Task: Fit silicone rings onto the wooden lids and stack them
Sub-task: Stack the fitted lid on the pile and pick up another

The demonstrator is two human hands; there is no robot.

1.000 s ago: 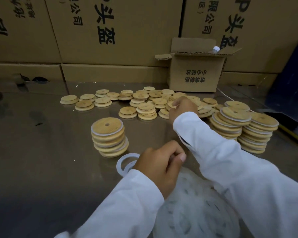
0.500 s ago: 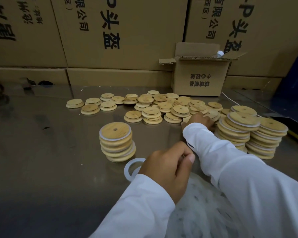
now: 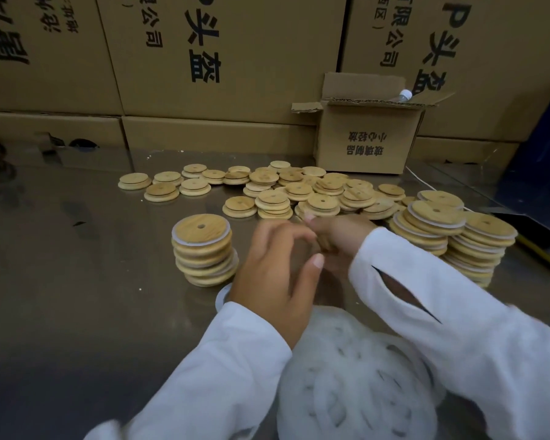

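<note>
Stacked cartons back a glossy counter (image 3: 77, 296) where the hands meet in front of the loose wooden lids (image 3: 299, 192). Left hand (image 3: 277, 274) curls with fingers part-spread; right hand (image 3: 337, 239) seems closed on something, but blur hides whether that is a lid or a ring. Ringed stacks (image 3: 204, 252) and (image 3: 451, 239) stand finished; many bare lids remain. Silicone rings (image 3: 356, 385) sit bagged nearest the person.

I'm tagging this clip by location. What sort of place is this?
Probably a packing or assembly workshop: stacked printed cartons behind a metal worktable, loose wooden lids in bulk, and a bag of silicone rings.
</note>
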